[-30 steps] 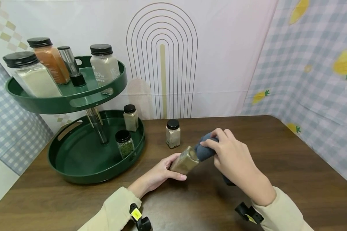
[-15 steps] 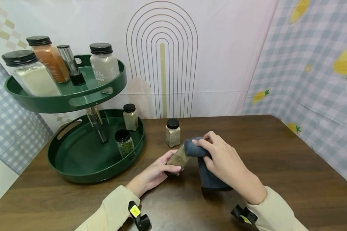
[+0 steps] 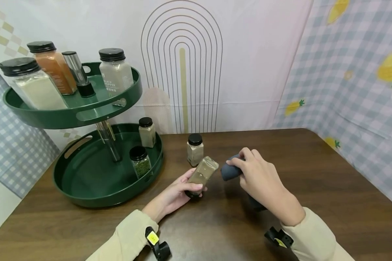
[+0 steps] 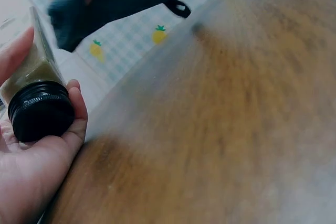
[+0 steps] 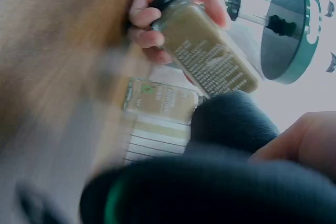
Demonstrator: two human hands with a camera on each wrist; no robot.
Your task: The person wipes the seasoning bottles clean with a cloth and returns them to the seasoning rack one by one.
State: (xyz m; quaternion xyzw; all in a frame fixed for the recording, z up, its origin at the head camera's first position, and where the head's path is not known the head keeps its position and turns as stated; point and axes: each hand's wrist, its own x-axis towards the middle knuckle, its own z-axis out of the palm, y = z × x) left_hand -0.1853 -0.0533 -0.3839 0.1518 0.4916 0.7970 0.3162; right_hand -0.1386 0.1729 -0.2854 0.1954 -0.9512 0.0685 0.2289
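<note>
My left hand (image 3: 174,195) grips a glass spice jar (image 3: 204,172) of brownish powder, its base tilted up to the right. Its black lid (image 4: 42,111) points down by the palm in the left wrist view. Printed white text covers the side of the spice jar (image 5: 207,51) facing the right wrist camera. To the right, my right hand (image 3: 261,181) pinches a bunched dark blue-grey cloth (image 3: 230,172), a short gap from the jar's base in the head view. A hanging loop (image 4: 178,8) shows at the cloth's corner.
A second spice jar (image 3: 195,152) stands upright just behind the held one. At left rises a green two-tier tray (image 3: 85,188); its lower tier bears two small jars, its upper tier several larger containers. Patterned fabric (image 3: 339,83) hangs behind the wooden table (image 3: 313,170).
The cloth went over the jar's base end half a second ago, then drew back right, leaving the base uncovered. The left hand has shifted slightly left and tilted the jar more upright.
</note>
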